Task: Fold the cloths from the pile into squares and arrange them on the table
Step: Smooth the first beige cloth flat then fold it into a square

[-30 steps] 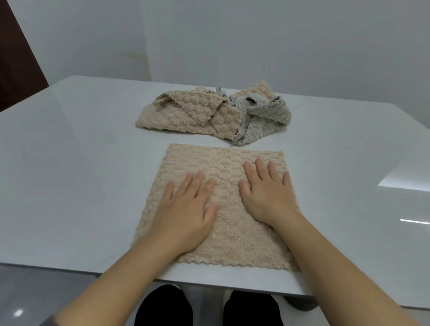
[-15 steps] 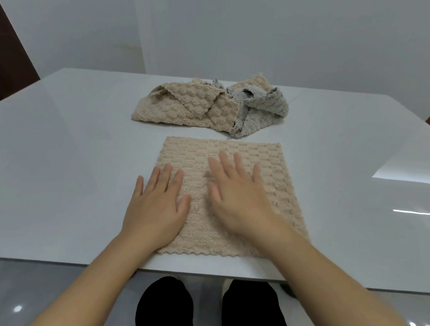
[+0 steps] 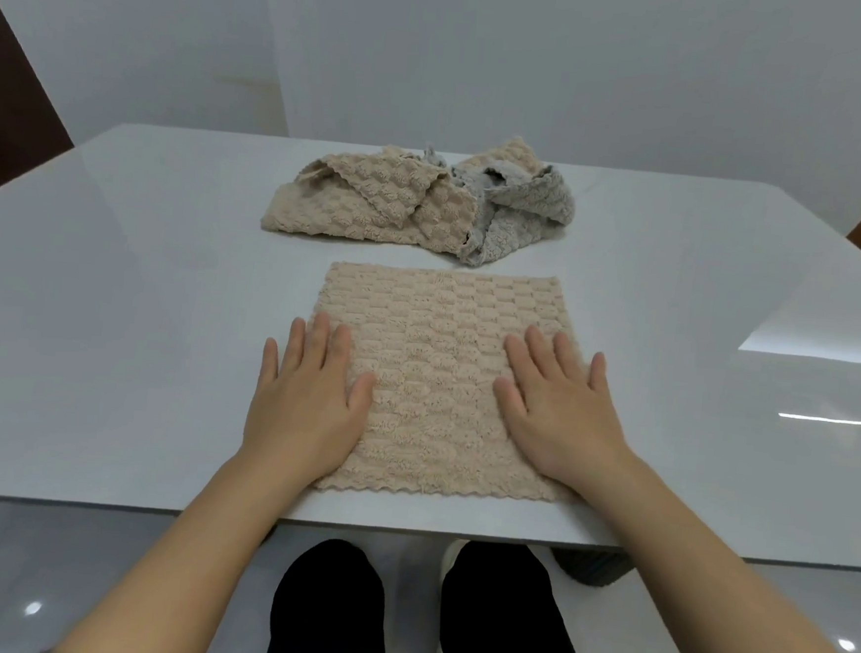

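Left grip is down flat, fingers straight and slightly spread, lying across the left edge of the beige cloth, with its outer side on the white surface. Right grip is flat too, fingers spread, palm pressed on the cloth's right edge. The cloth lies smooth between and under both grips. Ahead of them, just past the cloth's far edge, sits the crumpled pile of beige and grey cloths.
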The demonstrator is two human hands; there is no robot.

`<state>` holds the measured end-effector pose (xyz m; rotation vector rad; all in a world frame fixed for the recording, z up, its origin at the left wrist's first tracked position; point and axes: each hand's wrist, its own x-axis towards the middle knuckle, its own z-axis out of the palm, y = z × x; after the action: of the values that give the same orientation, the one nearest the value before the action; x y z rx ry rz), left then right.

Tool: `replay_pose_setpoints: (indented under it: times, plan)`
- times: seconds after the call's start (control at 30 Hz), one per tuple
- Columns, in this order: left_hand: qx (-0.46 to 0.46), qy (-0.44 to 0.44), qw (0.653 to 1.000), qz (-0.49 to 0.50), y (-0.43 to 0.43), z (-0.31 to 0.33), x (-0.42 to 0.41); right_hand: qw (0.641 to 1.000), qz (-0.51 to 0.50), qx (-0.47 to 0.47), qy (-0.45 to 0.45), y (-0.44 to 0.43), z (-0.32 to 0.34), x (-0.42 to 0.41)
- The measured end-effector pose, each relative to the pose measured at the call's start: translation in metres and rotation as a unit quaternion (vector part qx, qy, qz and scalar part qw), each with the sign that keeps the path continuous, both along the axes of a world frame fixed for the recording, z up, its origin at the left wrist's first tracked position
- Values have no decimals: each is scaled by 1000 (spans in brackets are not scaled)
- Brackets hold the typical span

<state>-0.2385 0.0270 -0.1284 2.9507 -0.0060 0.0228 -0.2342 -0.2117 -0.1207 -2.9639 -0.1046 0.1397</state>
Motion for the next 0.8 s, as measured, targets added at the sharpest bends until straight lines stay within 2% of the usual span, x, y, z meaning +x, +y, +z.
replay_pose_setpoints:
  times: [0.1,0.2,0.37,0.8]
  plan:
    - [-28,-49,998,-5,-10,10,-4,999,9,8,-45,14,11,-6]
    - [-43,-73,994,-65,-36,15,-8,997,64,24,-48,41,16,-12]
    - [-17,-16,996,-85,-51,-2,-13,997,69,18,-28,49,-7,-18]
    - [3,5,999,-41,-7,-5,-19,999,41,-3,-16,1,-3,-28]
